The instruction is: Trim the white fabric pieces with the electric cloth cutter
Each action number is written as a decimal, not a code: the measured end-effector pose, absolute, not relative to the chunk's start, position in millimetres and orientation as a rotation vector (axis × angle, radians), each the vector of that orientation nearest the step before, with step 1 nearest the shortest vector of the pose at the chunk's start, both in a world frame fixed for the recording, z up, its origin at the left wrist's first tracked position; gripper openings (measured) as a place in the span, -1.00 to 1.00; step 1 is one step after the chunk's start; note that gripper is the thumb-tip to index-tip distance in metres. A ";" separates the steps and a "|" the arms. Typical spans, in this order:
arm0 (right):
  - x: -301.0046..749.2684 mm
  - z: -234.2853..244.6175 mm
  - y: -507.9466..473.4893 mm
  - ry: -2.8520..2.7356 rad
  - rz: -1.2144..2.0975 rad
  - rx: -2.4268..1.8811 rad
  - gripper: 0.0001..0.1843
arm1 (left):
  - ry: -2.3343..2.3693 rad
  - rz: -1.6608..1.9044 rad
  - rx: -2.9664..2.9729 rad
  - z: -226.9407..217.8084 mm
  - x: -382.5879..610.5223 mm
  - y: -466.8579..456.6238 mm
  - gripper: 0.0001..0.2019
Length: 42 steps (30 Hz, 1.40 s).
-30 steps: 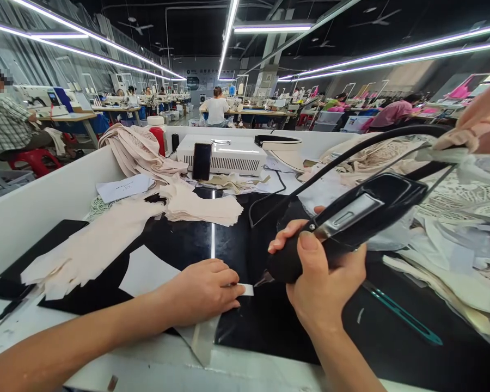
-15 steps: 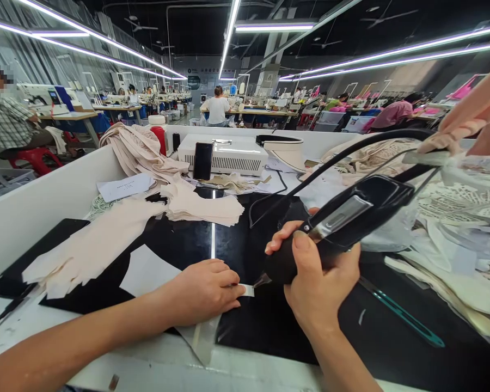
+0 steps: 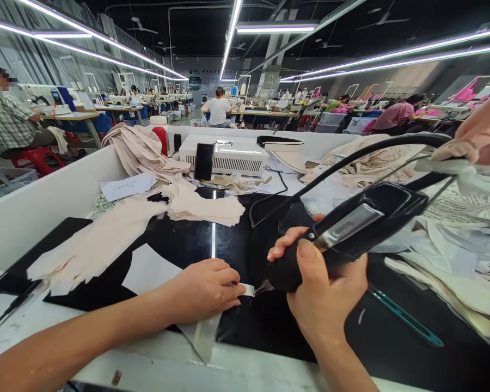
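Note:
My right hand [image 3: 326, 288] is wrapped around a black corded hand tool [image 3: 286, 270] with a silver lever along its upper side. The tool's narrow metal tip [image 3: 264, 287] meets or nearly meets the end of a small white strip [image 3: 249, 290]. My left hand [image 3: 210, 291] pinches that strip near its free end and rests on the black work surface [image 3: 265, 326]. A curved sheet of white paper [image 3: 151, 267] lies partly under my left forearm. The tool's thick black cable [image 3: 351, 155] arches up to the right.
Beige fabric pieces [image 3: 106, 234] lie to the left. Behind them stand a phone [image 3: 204, 161] and a white vented box [image 3: 237, 158]. A teal slotted tool [image 3: 408, 318] lies on the right, near piled fabric [image 3: 436, 283]. Another person's hand [image 3: 461, 141] is by the cable.
The tool's rear end and my right hand have shifted slightly right, with the tip staying by the strip. The other person's hand has moved right and a little down. My left hand keeps its pinch.

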State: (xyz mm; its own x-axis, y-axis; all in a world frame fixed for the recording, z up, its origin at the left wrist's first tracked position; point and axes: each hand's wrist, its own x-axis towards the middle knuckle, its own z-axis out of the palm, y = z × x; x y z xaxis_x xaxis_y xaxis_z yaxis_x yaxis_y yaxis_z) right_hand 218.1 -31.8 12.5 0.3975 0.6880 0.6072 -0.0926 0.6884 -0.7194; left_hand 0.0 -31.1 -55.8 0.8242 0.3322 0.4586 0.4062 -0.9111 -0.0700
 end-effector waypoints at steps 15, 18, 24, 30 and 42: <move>216.1 12.9 -19.7 -1.036 0.504 -0.699 -0.33 | -0.595 -0.660 -2.876 -58.9 -1.8 -28.5 -0.83; 217.0 13.8 -20.5 -1.041 0.495 -0.692 -0.34 | -0.623 -0.647 -2.888 -56.4 -5.5 -31.5 -0.84; 219.0 14.2 -21.5 -1.026 0.495 -0.699 -0.35 | -0.617 -0.702 -2.864 -51.4 -15.0 -41.5 -0.82; 221.6 14.1 -21.7 -0.990 0.506 -0.685 -0.33 | -0.613 -0.797 -2.818 -51.5 -15.4 -48.9 -0.75; 203.3 19.9 -19.6 -0.962 0.585 -0.632 -0.44 | -0.602 -0.857 -2.775 -53.9 -6.9 -49.1 -0.72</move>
State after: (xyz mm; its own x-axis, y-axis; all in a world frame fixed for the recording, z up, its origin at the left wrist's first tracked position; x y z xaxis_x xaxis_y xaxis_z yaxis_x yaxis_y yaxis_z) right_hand 203.3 -19.6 19.9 0.4498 0.6994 0.5555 -0.1712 0.6779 -0.7149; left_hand -6.9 -49.1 -53.9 0.7526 0.3261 0.5720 0.4271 -0.9030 -0.0472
